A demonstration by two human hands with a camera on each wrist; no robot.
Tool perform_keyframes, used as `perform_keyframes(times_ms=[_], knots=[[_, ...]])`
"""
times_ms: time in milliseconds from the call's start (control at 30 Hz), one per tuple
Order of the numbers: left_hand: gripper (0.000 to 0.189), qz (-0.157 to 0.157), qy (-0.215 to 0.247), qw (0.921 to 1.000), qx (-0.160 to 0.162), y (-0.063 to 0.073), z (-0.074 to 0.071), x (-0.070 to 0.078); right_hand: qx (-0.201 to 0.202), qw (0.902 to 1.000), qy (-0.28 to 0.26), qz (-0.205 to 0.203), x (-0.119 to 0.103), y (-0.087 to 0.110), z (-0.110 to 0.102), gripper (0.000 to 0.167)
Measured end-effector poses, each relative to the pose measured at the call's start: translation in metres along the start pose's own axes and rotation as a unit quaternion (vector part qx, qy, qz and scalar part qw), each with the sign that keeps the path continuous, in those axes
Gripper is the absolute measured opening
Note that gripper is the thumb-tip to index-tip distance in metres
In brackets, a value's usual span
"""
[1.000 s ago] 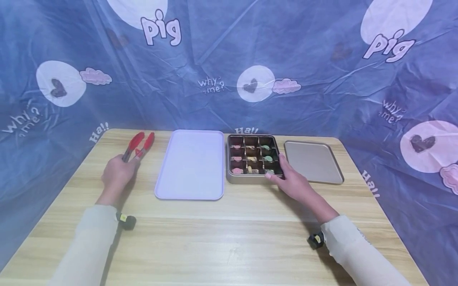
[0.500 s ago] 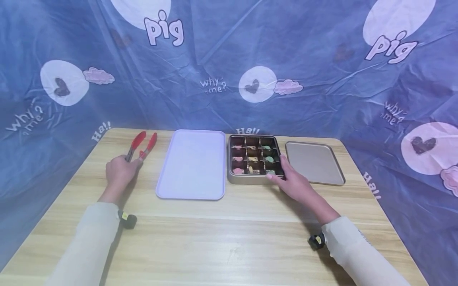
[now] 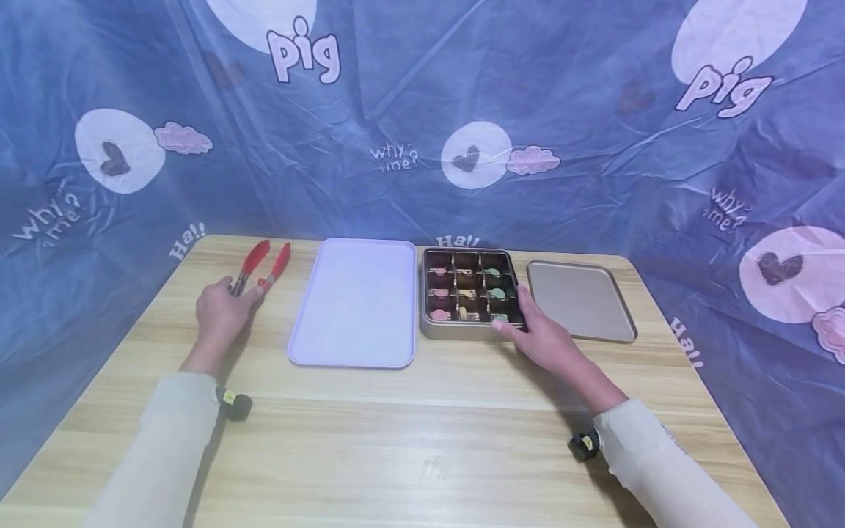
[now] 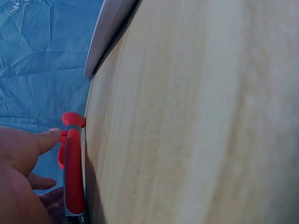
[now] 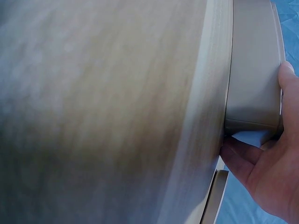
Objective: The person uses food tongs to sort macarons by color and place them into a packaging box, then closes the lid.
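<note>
My left hand [image 3: 223,312] is around the silver tongs with red ends [image 3: 256,258], thumb on the right and fingers on the left. The tongs lie on the table, their arms spread. In the left wrist view the thumb touches a red part, and the other fingers are partly hidden behind the tongs. My right hand [image 3: 544,339] holds a square tin [image 3: 455,332] at its near right corner, thumb on the rim, fingers down the side. Brown compartments inside the tin hold small round pieces in pink [image 3: 439,315], yellowish and green [image 3: 497,293].
A pale lilac tray [image 3: 356,304] lies flat between the tongs and the tin. To the tin's right rests a shallow metal lid [image 3: 581,301]. Blue printed cloth [image 3: 409,88] hangs behind the wooden table [image 3: 396,440] and at both sides.
The view has shifted slightly. A finger of the left hand has risen a little off the left arm of the tongs. The right hand and the tin look the same.
</note>
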State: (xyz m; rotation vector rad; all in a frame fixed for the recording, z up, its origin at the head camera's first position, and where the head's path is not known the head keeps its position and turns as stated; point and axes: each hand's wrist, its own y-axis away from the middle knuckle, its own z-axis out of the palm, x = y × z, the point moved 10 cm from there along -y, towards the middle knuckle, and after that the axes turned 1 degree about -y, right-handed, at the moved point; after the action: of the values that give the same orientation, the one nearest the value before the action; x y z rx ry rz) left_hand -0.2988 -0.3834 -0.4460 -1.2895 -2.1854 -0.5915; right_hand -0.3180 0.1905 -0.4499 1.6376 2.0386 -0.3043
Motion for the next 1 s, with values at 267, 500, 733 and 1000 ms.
perform_keyframes(times_ms=[267, 500, 733, 1000], knots=[[0.073, 0.039, 0.020, 0.9984, 0.035, 0.012, -0.004, 0.022, 0.000, 1.0000, -0.007, -0.002, -0.004, -0.004, 0.003, 0.101], [0.081, 0.063, 0.064, 0.9959, 0.012, 0.041, 0.012, 0.063, -0.002, 0.9998, -0.020, -0.006, -0.006, -0.007, 0.004, 0.105], [0.066, 0.170, 0.111, 0.9788, 0.029, 0.102, 0.034, 0.140, -0.013, 0.9983, -0.055, 0.011, 0.005, -0.009, -0.006, 0.103], [0.066, 0.207, 0.176, 0.9594, -0.076, 0.159, 0.097, 0.217, 0.046, 0.9942, -0.097, 0.008, 0.023, -0.015, -0.042, 0.085]])
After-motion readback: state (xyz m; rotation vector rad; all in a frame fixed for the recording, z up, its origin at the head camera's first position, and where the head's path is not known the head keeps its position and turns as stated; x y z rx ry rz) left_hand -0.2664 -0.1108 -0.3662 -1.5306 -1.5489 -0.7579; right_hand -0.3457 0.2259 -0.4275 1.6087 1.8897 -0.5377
